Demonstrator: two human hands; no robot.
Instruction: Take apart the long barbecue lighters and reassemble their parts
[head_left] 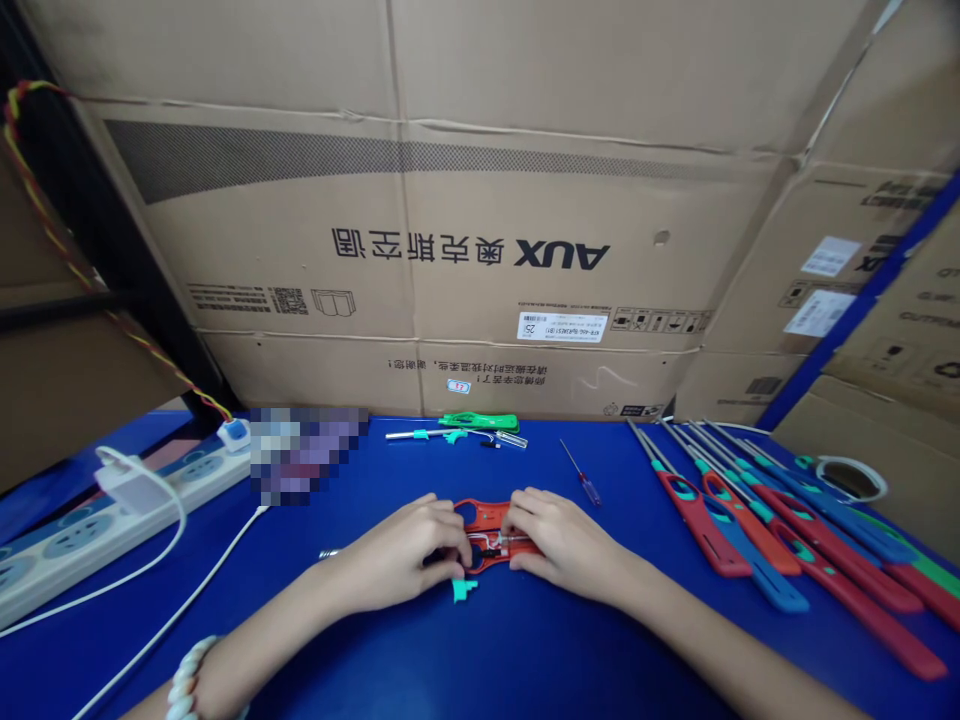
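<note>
An opened orange-red lighter casing [489,516] lies on the blue table between my hands, its two halves side by side. White wires and a small black part show inside the nearer half. My left hand [426,545] is closed on the left end of the casing; its fingertips are partly hidden. From the right, my right hand [551,538] grips the other end with bent fingers, close to the inner parts. A turquoise plastic trigger [462,590] lies just below my left fingertips. The end of a metal lighter tube [328,553] shows beyond my left forearm.
Assembled red, orange and blue lighters [701,530] lie on the right. A screwdriver [583,475] sits behind my right hand. Green casing halves [478,422] and a metal tube [405,435] lie at the back. A power strip [150,510] with cables is left; cardboard [465,180] stands behind.
</note>
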